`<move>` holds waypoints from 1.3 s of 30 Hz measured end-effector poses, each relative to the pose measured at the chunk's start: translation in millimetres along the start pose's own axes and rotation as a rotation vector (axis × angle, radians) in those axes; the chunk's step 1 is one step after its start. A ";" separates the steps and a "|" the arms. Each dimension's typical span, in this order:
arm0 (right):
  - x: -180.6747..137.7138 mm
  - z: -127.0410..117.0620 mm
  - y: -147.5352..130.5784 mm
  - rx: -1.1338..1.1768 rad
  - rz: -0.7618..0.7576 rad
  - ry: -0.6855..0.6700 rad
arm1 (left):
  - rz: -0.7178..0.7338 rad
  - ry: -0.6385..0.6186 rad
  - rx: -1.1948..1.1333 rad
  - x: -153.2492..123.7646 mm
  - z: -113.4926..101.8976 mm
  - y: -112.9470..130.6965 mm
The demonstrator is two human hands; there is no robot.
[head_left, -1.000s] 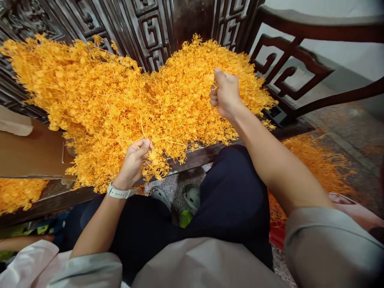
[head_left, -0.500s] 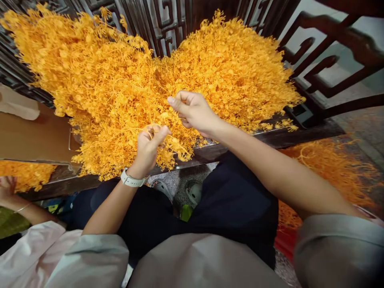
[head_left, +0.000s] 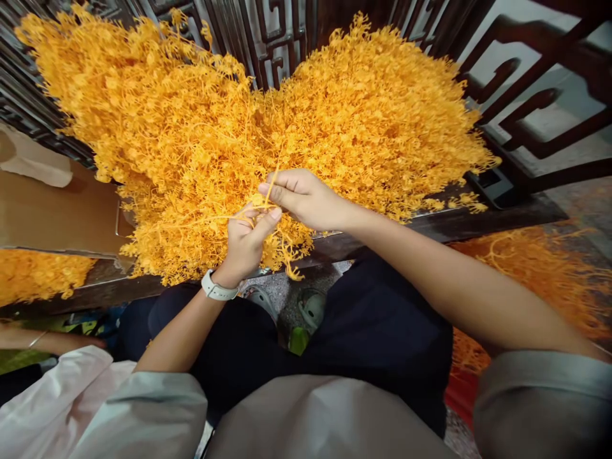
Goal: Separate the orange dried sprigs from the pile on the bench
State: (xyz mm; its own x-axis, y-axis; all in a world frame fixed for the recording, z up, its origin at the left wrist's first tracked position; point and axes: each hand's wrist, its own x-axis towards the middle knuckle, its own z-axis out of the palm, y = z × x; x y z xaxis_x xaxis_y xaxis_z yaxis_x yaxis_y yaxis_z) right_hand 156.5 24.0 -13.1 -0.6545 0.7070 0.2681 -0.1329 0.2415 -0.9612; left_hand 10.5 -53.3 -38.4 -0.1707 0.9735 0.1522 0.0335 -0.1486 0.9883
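A big heap of orange plastic sprigs [head_left: 201, 121] lies on a dark carved wooden bench [head_left: 478, 220] in front of me. My left hand [head_left: 246, 242], with a white watch on the wrist, is closed in a pinch on a bunch of orange sprigs [head_left: 282, 245] hanging over the bench's front edge. My right hand [head_left: 306, 199] sits right above it, fingers curled and pinching a thin orange stem [head_left: 270, 183] between thumb and forefinger. The two hands almost touch at the fingertips.
A brown cardboard box [head_left: 52, 217] holding more orange sprigs [head_left: 33, 274] stands at the left. Another orange pile [head_left: 540, 280] lies on the floor at the right. Another person's arm and pale sleeve [head_left: 43, 382] show at the lower left. My dark trousers and green shoes are below.
My right hand came down from the top of the heap to meet my left hand at the front edge. My left hand rose slightly with its bunch.
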 end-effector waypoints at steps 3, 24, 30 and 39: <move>-0.1 3.1 -4.0 0.099 0.059 -0.029 | -0.037 -0.040 -0.033 2.4 2.2 4.3; 3.2 -54.6 -6.0 -0.451 -0.035 0.058 | -0.100 -0.372 0.185 -0.1 -21.3 22.2; -6.1 -37.7 -13.9 -0.294 -0.029 -0.286 | -0.095 -0.460 0.191 1.7 -23.6 16.0; 18.3 -46.4 22.4 -0.147 -0.135 0.145 | -0.099 -0.494 0.181 5.5 -30.0 33.7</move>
State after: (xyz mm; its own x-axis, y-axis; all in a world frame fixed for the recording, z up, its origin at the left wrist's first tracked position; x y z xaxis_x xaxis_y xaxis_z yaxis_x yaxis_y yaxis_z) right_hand 176.1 73.2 -26.8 -0.5232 0.7470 0.4102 -0.0956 0.4268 -0.8993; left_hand -18.8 -58.2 -4.0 0.3004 0.9538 -0.0068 0.2179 -0.0617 0.9740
